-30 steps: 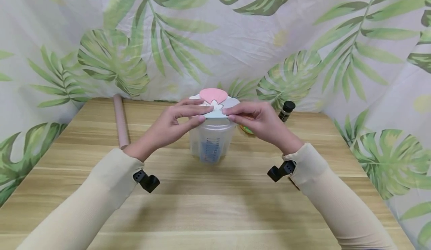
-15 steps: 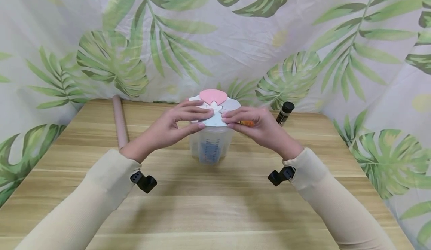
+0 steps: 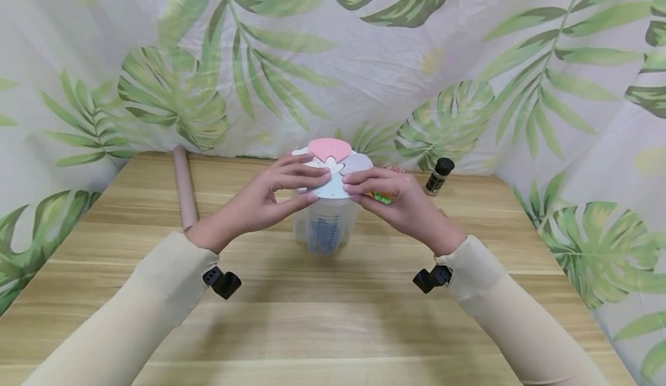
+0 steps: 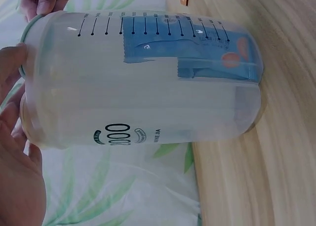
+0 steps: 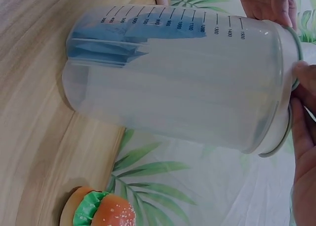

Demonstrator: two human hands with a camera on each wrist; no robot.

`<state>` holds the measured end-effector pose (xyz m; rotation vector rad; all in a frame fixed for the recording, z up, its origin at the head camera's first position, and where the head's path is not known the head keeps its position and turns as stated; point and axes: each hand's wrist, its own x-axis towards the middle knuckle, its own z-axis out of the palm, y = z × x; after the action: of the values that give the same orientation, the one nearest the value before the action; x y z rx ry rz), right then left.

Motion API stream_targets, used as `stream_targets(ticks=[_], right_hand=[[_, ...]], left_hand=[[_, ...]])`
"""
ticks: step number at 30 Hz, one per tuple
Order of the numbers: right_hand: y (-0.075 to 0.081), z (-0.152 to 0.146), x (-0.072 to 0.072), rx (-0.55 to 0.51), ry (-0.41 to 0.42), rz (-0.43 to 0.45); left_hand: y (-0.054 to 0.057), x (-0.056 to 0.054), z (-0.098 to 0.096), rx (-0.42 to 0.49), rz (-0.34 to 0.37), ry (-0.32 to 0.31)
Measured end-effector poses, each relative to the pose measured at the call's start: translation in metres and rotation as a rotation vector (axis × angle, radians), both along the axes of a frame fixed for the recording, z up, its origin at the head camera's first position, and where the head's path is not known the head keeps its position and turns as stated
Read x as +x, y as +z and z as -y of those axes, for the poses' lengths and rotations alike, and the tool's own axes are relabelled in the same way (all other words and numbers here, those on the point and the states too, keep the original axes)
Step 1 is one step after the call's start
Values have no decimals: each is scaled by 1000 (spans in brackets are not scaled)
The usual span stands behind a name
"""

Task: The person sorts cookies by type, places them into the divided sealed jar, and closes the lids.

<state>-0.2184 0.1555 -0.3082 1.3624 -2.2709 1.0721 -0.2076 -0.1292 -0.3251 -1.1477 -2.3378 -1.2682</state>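
Note:
A clear plastic storage canister [image 3: 326, 233] with measuring marks stands upright on the table. Blue printed packets [image 4: 212, 55] show through its wall. Its top has petal-shaped lids, a pink one [image 3: 330, 149] at the back and a pale blue-green lid [image 3: 333, 190] in front. My left hand [image 3: 270, 192] holds the front lid's left side, fingers on top and thumb at the rim. Opposite it, my right hand [image 3: 392, 195] pinches the right edge between thumb and fingers. The undersides of the fingers are hidden in the head view.
A toy burger [image 5: 101, 211] sits behind my right hand. Farther right stands a small black-capped bottle [image 3: 440, 175]. A pinkish roll or tube [image 3: 185, 186] lies at the table's left. Leaf-patterned cloth [image 3: 291, 56] hangs behind the wooden table [image 3: 333, 328].
The front lid has tilted down from a raised angle to lie nearly flat. Both hands have stayed on its edges and lowered slightly with it.

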Motion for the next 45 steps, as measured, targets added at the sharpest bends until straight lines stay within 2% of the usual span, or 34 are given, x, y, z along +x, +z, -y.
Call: stream_targets(ticks=[2, 5, 8, 11, 13, 15, 20, 23, 27, 30, 39, 45], right_hand=[[-1, 0, 0, 6, -2, -7], [-1, -1, 0, 3, -1, 30], [-2, -1, -2, -63, -12, 86], [-3, -3, -7, -149, -52, 158], [-3, -5, -11, -173, -101, 224], [-4, -7, -17, -188, -106, 336], [-11, -11, -28, -205, -6, 635], [-14, -12, -32, -198, 28, 719], [-16, -12, -34, -230, 55, 757], [-16, -12, -36, -260, 69, 773], [-15, -10, -33, -242, 35, 770], [-17, -12, -24, -176, -32, 698]], left_hand=[[-1, 2, -1, -12, -6, 17], [-3, 7, -1, -43, -8, 68], [-6, 11, -1, -48, 3, 147], [-9, 19, -5, 3, 26, 227], [-10, 25, -11, 66, 52, 272], [-11, 32, -18, 133, 91, 315], [-9, 53, -35, 255, 244, 410], [-9, 65, -44, 295, 283, 428], [-11, 76, -54, 326, 265, 403], [-12, 80, -59, 322, 251, 393], [-16, 75, -62, 278, 197, 411], [-16, 65, -58, 224, 174, 420]])
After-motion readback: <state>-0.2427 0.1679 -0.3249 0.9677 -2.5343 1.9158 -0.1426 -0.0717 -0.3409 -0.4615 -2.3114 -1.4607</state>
